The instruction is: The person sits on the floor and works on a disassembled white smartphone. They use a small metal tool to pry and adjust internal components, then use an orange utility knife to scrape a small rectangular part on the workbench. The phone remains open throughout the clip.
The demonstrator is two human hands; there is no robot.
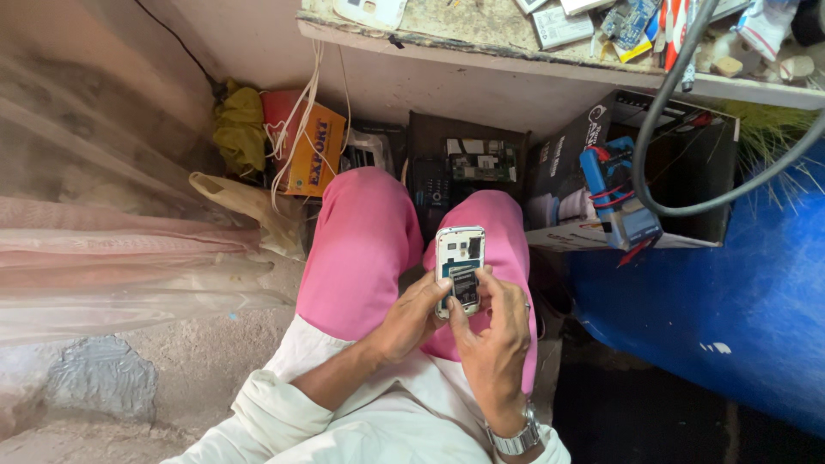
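Orange box (314,155) beyond hand-held white phone (459,253).

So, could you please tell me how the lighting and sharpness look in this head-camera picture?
Head view: even, soft daylight on the phone and both hands, left hand and right hand, all sharp; the lower right corner falls into deep shadow; the hose and shelf edge bow with wide-lens distortion; the translucent plastic sheet at left looks washed out.

left hand (412,316), right hand (494,331) (both curled), close together
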